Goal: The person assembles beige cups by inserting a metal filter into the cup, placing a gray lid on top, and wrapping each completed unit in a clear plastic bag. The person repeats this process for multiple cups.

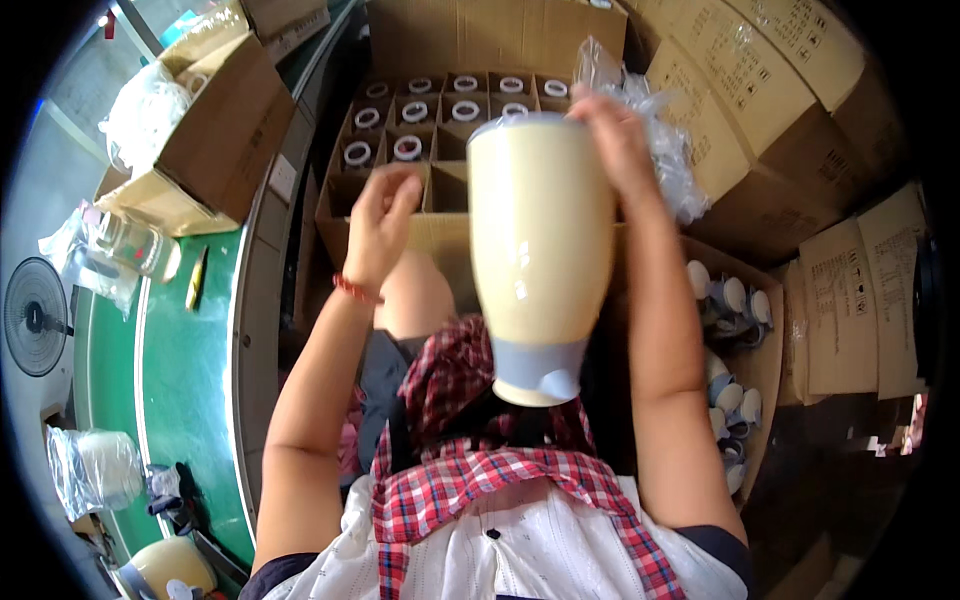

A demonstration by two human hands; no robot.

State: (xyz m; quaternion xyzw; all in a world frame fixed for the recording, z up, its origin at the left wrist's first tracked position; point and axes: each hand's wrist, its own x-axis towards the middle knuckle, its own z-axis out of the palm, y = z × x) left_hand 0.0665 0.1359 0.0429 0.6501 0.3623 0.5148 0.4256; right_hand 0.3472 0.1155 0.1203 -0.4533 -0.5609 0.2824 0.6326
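In front of my chest a tall, glossy cream jug-like vessel (540, 230) hangs with its wide end up. A blue-grey band circles its narrow lower end. At the top right rim, the fingers of my right hand (615, 135) grip it, slightly blurred. To the left, apart from the vessel, my left hand (385, 215) has its fingers curled in, and nothing shows in them. It is just above the near edge of an open cardboard box (395, 235) with dividers. Several white rings (408, 148) show in that box's compartments, probably the tops of items standing inside.
A carton (765, 410) at right holds several white and blue-grey parts (735, 295). Clear plastic bags (660, 140) lie by stacked cartons (770, 100). At left, a green worktable (190, 360) bears an open box (215, 140), a yellow cutter (197, 278) and a clear jar (135, 243).
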